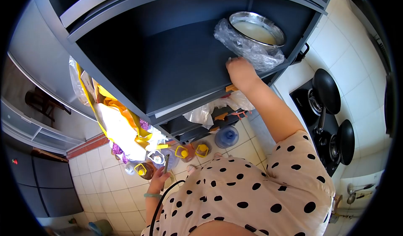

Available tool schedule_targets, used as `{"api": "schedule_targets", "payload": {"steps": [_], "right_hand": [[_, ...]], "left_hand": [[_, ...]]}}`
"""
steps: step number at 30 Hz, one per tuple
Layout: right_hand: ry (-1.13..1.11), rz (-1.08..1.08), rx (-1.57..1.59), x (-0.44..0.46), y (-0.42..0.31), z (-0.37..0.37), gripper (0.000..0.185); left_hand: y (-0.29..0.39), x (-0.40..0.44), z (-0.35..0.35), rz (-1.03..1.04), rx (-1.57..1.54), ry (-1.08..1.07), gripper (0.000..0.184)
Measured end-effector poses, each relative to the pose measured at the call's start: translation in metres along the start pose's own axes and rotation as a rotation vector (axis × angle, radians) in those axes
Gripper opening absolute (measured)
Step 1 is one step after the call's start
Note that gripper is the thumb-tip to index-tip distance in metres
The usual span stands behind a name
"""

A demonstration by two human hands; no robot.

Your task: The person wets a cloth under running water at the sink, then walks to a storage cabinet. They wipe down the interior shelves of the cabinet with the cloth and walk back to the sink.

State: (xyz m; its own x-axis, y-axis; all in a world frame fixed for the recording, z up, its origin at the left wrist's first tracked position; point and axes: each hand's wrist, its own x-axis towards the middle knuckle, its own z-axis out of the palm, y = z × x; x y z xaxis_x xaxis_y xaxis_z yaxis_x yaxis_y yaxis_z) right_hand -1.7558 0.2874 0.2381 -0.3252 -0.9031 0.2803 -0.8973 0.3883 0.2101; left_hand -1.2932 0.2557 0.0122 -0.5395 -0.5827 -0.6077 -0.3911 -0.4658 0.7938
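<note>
A: Right hand (242,72)?
B: Fingers curled, just beside clear plastic (251,54). Can't tell if gripping any.
A: Metal bowl (252,17)?
B: On dark shelf (184,64), pale contents, plastic along its near side.
A: Left hand (158,179)?
B: Low, closed on thin object (166,164). 2 black pans (328,91) on stove (302,96).

Home kitchen, stove (321,122) (two black pans (326,91)), tiled floor (110,186)

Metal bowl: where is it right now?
In the head view, the metal bowl is at the right end of the dark shelf, crumpled clear plastic along its near side, just beyond the right hand.
</note>
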Motion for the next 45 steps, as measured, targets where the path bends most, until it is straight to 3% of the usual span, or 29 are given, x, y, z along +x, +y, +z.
{"api": "schedule_targets", "payload": {"steps": [8,10,14,17,19,21,23,26,27,28,33,38,40,45], "right_hand": [[0.086,-0.022,0.261,0.078,-0.025,0.021,0.017],[0.076,-0.083,0.454,0.081,-0.052,0.023,0.017],[0.109,-0.513,0.687,0.041,-0.118,-0.001,0.016],[0.123,-0.764,0.745,0.016,-0.114,-0.014,0.026],[0.125,-0.601,0.711,0.017,-0.082,-0.004,0.017],[0.036,-0.254,0.576,0.033,-0.034,0.013,0.028],[-0.119,0.24,0.735,0.054,0.002,0.015,0.025],[0.012,0.078,0.258,0.07,-0.003,0.025,0.024],[0.165,-0.008,0.331,0.069,-0.02,0.029,0.025],[0.18,-0.062,0.453,0.071,-0.038,0.033,0.024],[0.084,-0.539,0.789,0.048,-0.14,-0.003,0.019],[0.061,-0.803,0.844,0.022,-0.119,-0.013,0.021],[-0.027,-0.642,0.682,0.001,-0.093,-0.033,0.026],[0.124,-0.361,0.699,-0.05,-0.06,-0.035,0.031]], "left_hand": [[-0.004,0.009,-0.004,0.004,0.013,-0.064,0.07],[-0.001,0.01,-0.004,0.001,0.028,-0.066,0.07],[0.01,0.008,0.001,-0.001,0.039,-0.054,0.07],[0.006,0.012,-0.005,-0.006,0.035,-0.035,0.07],[0.009,0.008,-0.006,-0.026,0.037,-0.013,0.07],[0.026,-0.002,-0.002,-0.047,0.043,0.01,0.07],[0.022,-0.002,-0.006,-0.028,0.047,0.009,0.071],[0.016,0.0,-0.011,-0.011,0.048,-0.002,0.07],[0.015,0.0,-0.012,-0.006,0.045,0.0,0.07],[0.013,-0.001,-0.013,-0.003,0.043,0.001,0.069],[0.005,0.006,-0.02,-0.024,0.01,-0.023,0.068],[0.028,0.0,-0.015,-0.035,0.011,0.02,0.064],[0.027,0.002,-0.017,-0.032,0.019,0.016,0.064],[0.028,0.002,-0.02,-0.036,0.039,0.033,0.065]]}}
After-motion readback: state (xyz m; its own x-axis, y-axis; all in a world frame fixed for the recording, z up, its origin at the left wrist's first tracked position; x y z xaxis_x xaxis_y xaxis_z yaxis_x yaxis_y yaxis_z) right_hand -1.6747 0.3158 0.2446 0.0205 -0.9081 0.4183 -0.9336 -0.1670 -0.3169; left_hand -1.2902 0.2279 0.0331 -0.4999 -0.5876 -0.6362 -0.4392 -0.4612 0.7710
